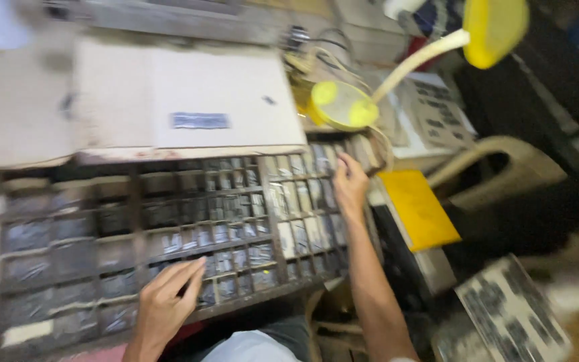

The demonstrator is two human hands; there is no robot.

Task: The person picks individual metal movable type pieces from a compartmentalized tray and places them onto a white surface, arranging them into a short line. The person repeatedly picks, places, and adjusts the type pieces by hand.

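Observation:
A wide wooden tray (135,201) split into many small compartments lies in front of me, filled with several small grey metal pieces. My left hand (165,302) hovers over the tray's near edge with fingers together and extended; it holds nothing I can make out. My right hand (350,184) reaches to the tray's far right corner, fingers curled over the compartments there. Motion blur hides whether it pinches a piece.
A pale board (189,100) with a small dark label lies across the tray's back. A yellow desk lamp (397,67) with a white neck stands at the right. A yellow flat sheet (420,208), a beige plastic chair (504,167) and printed sheets (510,315) sit to the right.

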